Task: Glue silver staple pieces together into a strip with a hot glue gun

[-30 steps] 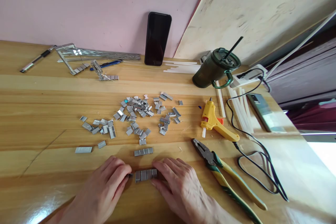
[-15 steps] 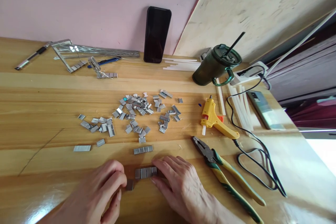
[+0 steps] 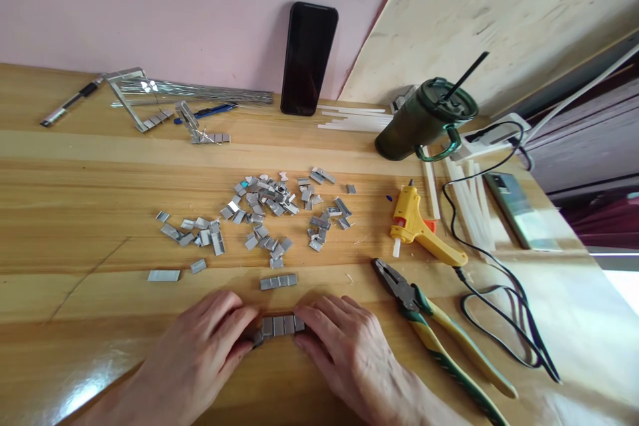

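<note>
A short row of grey metal pieces (image 3: 283,325) lies on the wooden table between my hands. My right hand (image 3: 349,346) pinches the row's right end between thumb and fingers. At the left end, my left hand (image 3: 204,346) is closed on a small grey metal piece (image 3: 257,337), which is tilted and meets the row or sits right beside it; its far part is hidden by the fingers. Just beyond the row rests a second joined strip of metal pieces (image 3: 278,281). A flat silver strip (image 3: 164,275) and a single metal piece (image 3: 198,265) lie past my left hand.
Loose metal pieces (image 3: 269,196) are heaped mid-table. Right of my hands lie pliers (image 3: 409,299), a yellow glue gun (image 3: 412,226) and its black cable. Farther back stand a dark tumbler (image 3: 424,120) and a phone (image 3: 309,60) against the wall. Wires (image 3: 200,92) and a pen (image 3: 72,103) lie back left.
My left hand has moved right, bringing its small metal piece up to the row's left end and tilting it. My right hand keeps its grip. The whole view has shifted slightly.
</note>
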Demonstrator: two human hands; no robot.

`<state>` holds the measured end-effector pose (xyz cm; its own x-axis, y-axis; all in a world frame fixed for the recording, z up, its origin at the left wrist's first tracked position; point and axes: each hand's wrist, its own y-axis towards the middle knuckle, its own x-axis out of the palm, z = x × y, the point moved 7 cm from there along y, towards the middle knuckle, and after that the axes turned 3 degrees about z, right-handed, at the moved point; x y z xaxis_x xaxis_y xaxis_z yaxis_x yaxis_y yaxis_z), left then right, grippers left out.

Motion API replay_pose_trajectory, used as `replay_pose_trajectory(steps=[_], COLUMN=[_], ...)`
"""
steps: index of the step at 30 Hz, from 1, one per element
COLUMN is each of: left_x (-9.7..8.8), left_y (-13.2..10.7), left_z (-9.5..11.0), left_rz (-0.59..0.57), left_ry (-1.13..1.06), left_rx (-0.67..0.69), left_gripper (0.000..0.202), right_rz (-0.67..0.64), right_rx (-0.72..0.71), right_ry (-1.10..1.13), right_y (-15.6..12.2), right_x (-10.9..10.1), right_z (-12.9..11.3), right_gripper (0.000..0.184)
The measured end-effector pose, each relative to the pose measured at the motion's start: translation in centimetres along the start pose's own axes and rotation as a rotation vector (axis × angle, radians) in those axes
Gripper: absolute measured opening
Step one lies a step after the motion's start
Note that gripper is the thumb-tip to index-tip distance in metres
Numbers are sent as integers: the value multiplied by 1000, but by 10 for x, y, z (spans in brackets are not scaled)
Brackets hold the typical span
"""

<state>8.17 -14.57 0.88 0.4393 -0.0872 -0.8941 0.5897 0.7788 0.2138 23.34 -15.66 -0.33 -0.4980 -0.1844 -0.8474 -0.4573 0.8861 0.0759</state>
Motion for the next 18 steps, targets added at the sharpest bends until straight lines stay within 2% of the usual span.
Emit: replay_pose_trajectory(steps=[5,10,15,18], left_x=[4,-2,-5,-4], left_y=[-1,-5,-4,-6], left_z=[3,-7,-11,-9], left_rz=[-45,41,6,12], left_ry=[18,45,34,25], left_rx=[26,-11,-3,-15], left_gripper=[26,26,27,18], right_rz=[9,17,36,30], right_rx=[-4,-2,-5,-7], right_ry=[0,13,22,25], right_y=[-1,-1,0,0], right_x=[0,-1,-2,-3], right_z=[1,2,2,1], right_gripper=[14,15,18,18])
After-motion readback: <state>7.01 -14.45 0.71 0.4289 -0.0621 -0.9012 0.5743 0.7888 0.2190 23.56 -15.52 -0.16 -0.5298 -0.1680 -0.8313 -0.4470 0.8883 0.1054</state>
